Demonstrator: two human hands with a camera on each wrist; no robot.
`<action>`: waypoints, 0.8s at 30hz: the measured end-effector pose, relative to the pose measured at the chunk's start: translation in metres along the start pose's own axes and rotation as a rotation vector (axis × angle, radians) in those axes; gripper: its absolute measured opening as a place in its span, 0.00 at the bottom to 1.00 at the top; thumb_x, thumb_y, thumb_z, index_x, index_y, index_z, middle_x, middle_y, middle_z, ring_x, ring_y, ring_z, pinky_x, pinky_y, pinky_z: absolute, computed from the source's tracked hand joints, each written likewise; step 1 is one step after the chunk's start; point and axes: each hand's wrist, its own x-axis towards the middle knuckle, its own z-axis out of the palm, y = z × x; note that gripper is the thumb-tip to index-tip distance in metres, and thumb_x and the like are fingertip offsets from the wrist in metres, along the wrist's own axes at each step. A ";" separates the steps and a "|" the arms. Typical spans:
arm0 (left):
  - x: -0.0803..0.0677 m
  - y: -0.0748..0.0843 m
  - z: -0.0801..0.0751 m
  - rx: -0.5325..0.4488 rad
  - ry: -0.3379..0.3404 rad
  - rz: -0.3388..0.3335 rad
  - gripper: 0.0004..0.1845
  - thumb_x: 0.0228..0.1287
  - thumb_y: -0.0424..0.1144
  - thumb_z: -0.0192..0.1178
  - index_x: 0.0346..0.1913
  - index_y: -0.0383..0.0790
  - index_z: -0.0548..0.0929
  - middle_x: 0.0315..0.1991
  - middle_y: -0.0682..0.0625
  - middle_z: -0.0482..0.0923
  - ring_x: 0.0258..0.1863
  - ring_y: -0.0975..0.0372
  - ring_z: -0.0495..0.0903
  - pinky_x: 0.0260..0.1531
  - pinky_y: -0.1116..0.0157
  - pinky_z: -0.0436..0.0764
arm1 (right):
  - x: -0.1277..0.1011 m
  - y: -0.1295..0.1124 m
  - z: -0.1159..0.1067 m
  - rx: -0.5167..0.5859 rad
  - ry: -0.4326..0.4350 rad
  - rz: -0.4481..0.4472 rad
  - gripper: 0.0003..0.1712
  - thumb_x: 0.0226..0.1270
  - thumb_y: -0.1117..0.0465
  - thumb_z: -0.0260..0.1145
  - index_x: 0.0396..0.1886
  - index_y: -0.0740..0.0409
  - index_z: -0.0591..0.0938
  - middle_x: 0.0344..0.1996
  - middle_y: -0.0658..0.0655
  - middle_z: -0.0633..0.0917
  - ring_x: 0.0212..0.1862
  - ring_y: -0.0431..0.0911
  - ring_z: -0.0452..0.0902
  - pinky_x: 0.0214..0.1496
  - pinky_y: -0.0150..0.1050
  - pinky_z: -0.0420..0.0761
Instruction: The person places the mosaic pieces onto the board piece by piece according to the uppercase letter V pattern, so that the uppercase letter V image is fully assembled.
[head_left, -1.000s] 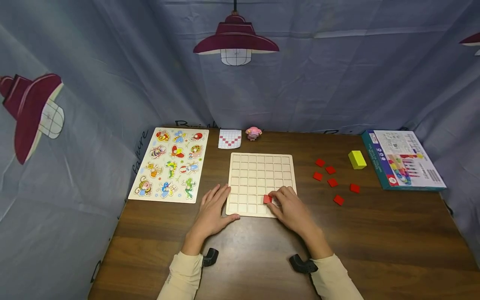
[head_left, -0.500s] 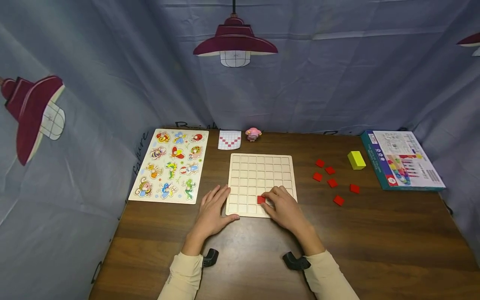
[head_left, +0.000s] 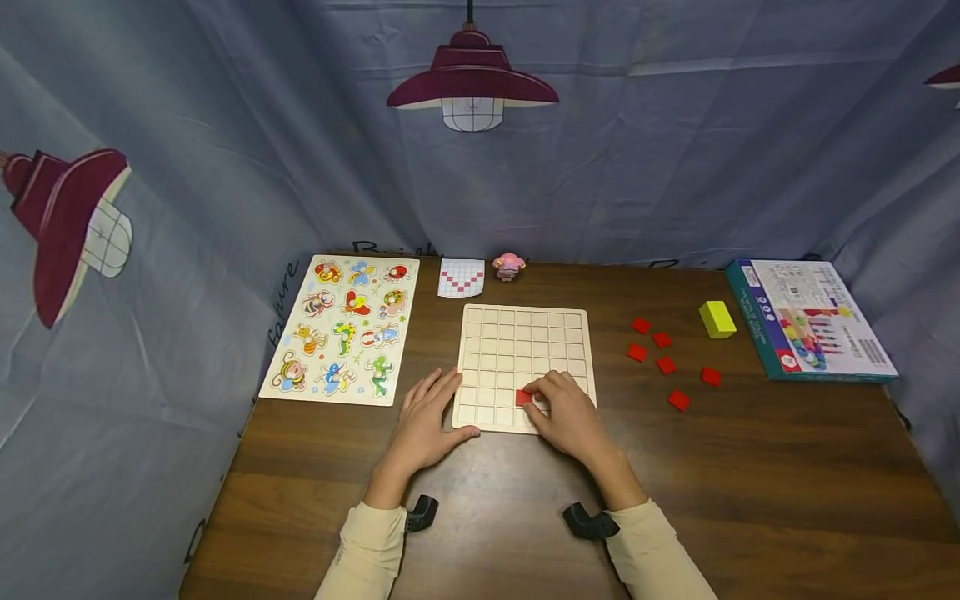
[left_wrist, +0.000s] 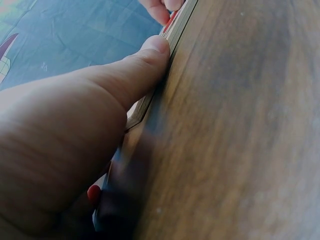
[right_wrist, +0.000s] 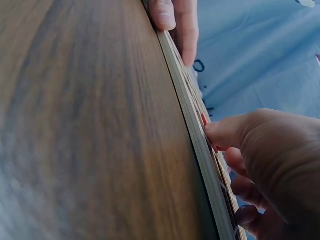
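A pale wooden grid board (head_left: 514, 350) lies flat on the table in the head view. At its lower-left corner rests my left hand (head_left: 426, 423), fingers straight along the side and thumb against the front edge. My right hand (head_left: 568, 415) reaches over the lower right of the board, pinching a red square tile (head_left: 522, 398) between thumb and curled fingers. That tile lies over a cell in the second row from the front, near the middle. From the right wrist, the thumb (right_wrist: 225, 131) touches the tile's edge, low over the board. The fingertips partly hide the tile's right side.
Several loose red tiles (head_left: 666, 365) lie right of the board. Beyond them stand a yellow block (head_left: 717, 320) and a flat box (head_left: 817, 321). An insect puzzle board (head_left: 341, 333) is at left. Behind the grid are a pattern card (head_left: 461, 278) and a pink figurine (head_left: 508, 267).
My right hand has slid left by about one cell with the red tile, then stayed nearly still over the last half second. The left hand has kept its place at the board's corner.
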 end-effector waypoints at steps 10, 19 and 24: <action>0.000 0.002 -0.002 -0.014 -0.007 -0.006 0.53 0.55 0.64 0.72 0.79 0.46 0.63 0.80 0.50 0.61 0.82 0.50 0.53 0.79 0.43 0.49 | -0.008 0.016 -0.004 0.111 0.147 -0.043 0.18 0.57 0.58 0.80 0.48 0.55 0.90 0.31 0.48 0.83 0.35 0.41 0.69 0.36 0.37 0.70; 0.001 0.001 0.000 -0.011 -0.004 -0.009 0.53 0.55 0.64 0.72 0.79 0.47 0.63 0.80 0.49 0.61 0.82 0.51 0.53 0.79 0.44 0.49 | -0.042 0.086 -0.047 0.177 0.413 0.147 0.22 0.47 0.65 0.84 0.46 0.60 0.90 0.27 0.55 0.81 0.36 0.42 0.68 0.39 0.29 0.64; 0.001 0.000 0.001 -0.011 0.006 -0.012 0.52 0.54 0.64 0.72 0.79 0.48 0.64 0.80 0.52 0.61 0.82 0.52 0.53 0.79 0.43 0.50 | -0.073 0.124 -0.072 0.185 0.499 0.349 0.23 0.47 0.66 0.85 0.46 0.59 0.90 0.28 0.57 0.80 0.38 0.33 0.66 0.42 0.26 0.62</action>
